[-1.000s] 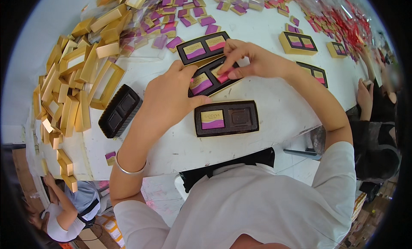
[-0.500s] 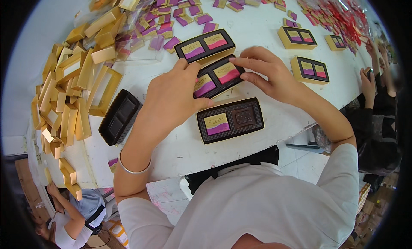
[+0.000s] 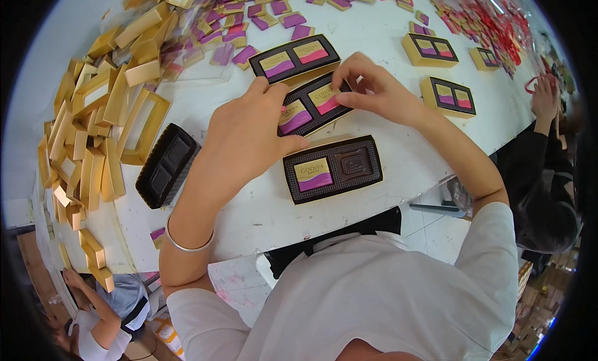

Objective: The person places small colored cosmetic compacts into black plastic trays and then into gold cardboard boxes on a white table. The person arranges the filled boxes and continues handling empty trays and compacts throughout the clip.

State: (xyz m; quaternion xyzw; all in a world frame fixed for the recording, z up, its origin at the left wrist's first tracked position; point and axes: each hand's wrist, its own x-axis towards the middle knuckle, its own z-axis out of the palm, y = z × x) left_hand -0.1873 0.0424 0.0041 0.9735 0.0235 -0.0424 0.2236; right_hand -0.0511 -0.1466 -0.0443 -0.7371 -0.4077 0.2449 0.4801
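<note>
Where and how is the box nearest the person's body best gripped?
Grip the near box by its long outer walls near the right end, probably coming from the right: it lies flat, open-topped, and the left hand crowds its far left corner.

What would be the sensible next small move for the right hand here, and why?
Probably a light press by the right hand on the pink-and-gold square packet, to seat it: its fingertips are at that packet's right edge, while the left hand holds the left end of the rectangular gold box with a black tray. A purple-and-gold square packet occupies the other compartment.
</note>
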